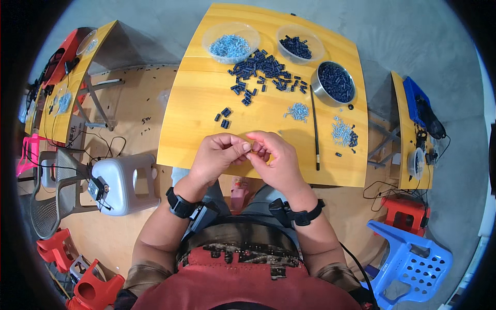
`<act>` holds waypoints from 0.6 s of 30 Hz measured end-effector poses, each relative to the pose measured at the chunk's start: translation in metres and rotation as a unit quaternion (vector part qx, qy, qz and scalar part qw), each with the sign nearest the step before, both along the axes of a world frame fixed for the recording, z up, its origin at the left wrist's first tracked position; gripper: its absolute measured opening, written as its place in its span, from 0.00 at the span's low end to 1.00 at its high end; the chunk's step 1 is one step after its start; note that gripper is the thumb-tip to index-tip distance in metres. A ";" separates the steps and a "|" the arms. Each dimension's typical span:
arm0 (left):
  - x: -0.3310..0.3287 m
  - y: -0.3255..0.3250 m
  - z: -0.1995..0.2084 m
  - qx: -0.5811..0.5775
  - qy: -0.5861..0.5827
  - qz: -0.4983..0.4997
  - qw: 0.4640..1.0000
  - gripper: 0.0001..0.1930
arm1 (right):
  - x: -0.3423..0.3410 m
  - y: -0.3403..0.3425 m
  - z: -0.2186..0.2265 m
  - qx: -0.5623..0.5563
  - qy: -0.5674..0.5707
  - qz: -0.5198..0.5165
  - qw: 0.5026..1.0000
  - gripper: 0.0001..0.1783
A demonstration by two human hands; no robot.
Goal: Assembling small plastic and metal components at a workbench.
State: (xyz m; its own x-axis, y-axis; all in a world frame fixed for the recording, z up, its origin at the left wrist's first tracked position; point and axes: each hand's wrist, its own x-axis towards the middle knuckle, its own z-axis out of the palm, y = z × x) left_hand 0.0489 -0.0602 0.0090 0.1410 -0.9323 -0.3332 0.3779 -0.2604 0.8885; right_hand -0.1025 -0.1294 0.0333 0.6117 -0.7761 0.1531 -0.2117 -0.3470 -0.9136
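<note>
Close to the front edge of the yellow table [191, 108], my left hand [217, 155] and my right hand [279, 161] meet fingertip to fingertip. Both are closed in a pinch; whatever is between the fingers is too small and hidden to name. Just beyond my left hand lie a few short black plastic pieces [226, 111]. Farther off spreads a larger heap of the same black pieces [258, 66]. Right of my hands are two small piles of silvery, screw-like parts [298, 112], with a thin dark rod [315, 137] lying between them.
At the table's far side stand a clear bowl [206, 37] of silvery parts, another clear bowl [320, 49] and a metal bowl [319, 93], both holding black pieces. A white stool [116, 175] is on the left, a blue plastic stool [413, 263] at lower right.
</note>
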 end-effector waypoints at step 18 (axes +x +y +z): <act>-0.016 0.004 -0.002 -0.012 0.125 -0.008 0.992 0.07 | -0.014 -0.002 0.009 -0.125 0.018 0.016 0.992 0.10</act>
